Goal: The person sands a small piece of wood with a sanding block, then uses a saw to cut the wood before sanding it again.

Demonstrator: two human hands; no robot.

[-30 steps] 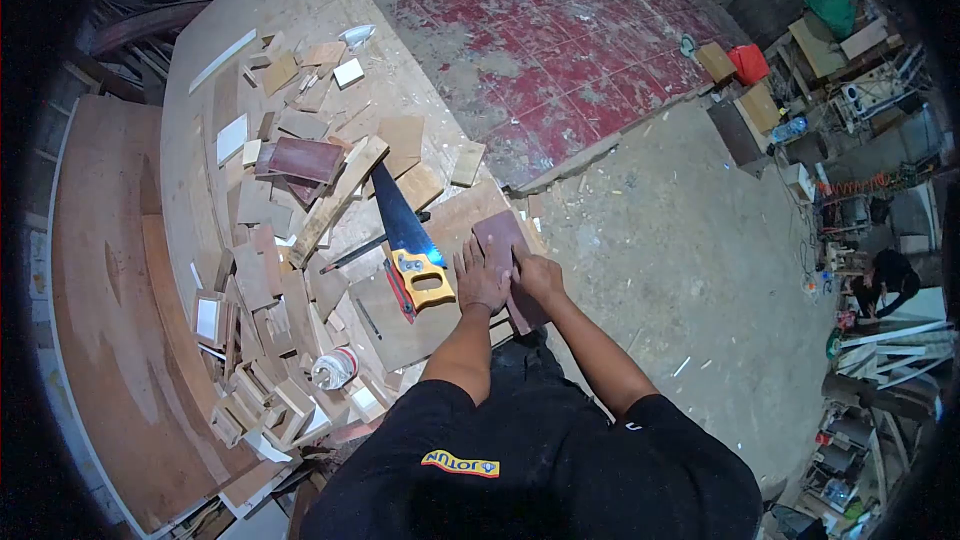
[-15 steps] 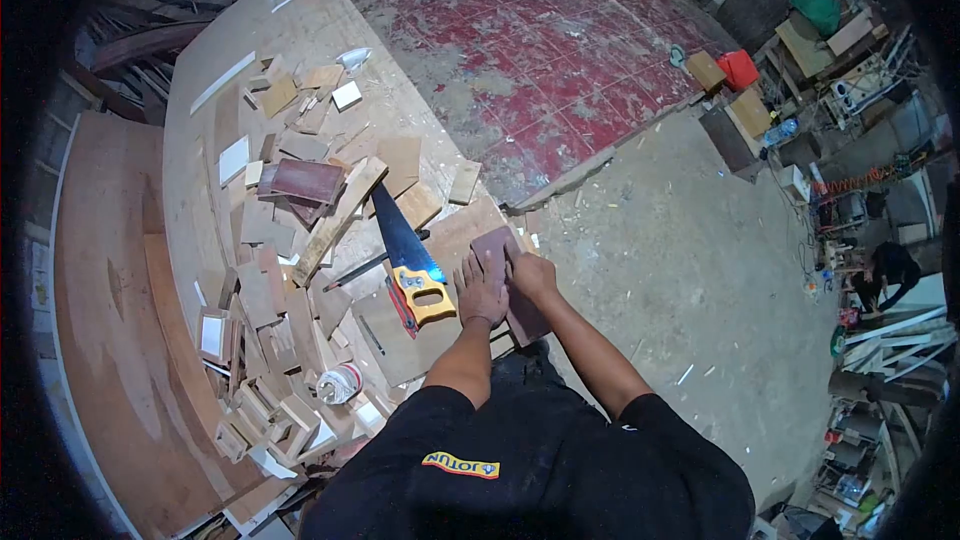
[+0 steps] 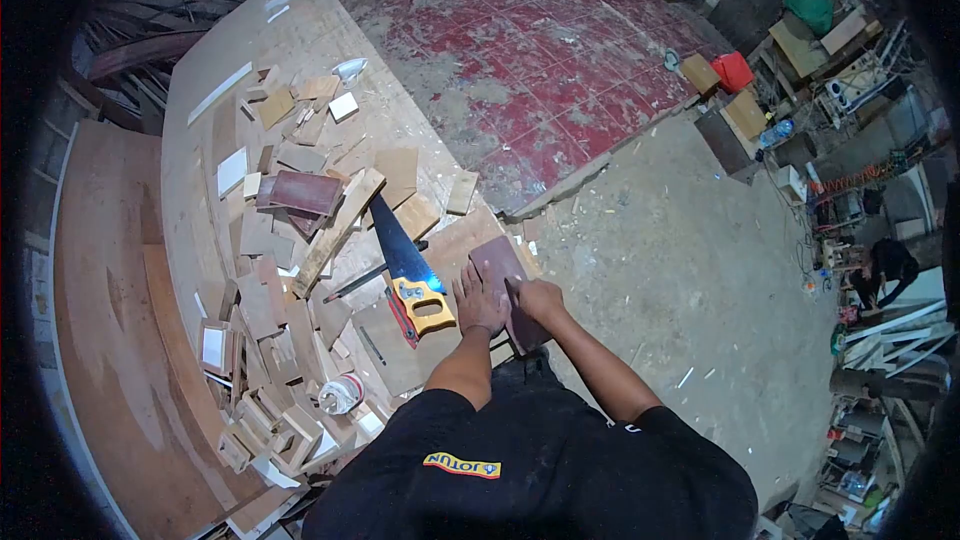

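A reddish-brown board (image 3: 503, 258) lies near the workbench's front right corner, in front of my body. My left hand (image 3: 480, 304) is flat on it with the fingers spread, pressing from above. Over the board's right side is my right hand (image 3: 541, 302), its fingers curled closed; what they grip, if anything, is hidden. A handsaw (image 3: 427, 313) with a yellow handle rests just left of my left hand, its blade pointing away. Beside its handle lies a red-handled tool (image 3: 401, 318). A dark, slim pencil-like stick (image 3: 372, 345) lies nearer me.
Wood offcuts (image 3: 306, 192) in a heap cover much of the workbench (image 3: 215, 50). A can (image 3: 341, 394) stands at its near side. Concrete floor (image 3: 650, 270) stretches to the right, with red tiles (image 3: 540, 60) beyond. A person (image 3: 888, 270) is at the far right.
My right hand has slid toward my body along the board's right side. The board has shifted slightly toward me, with my left hand still flat on it.
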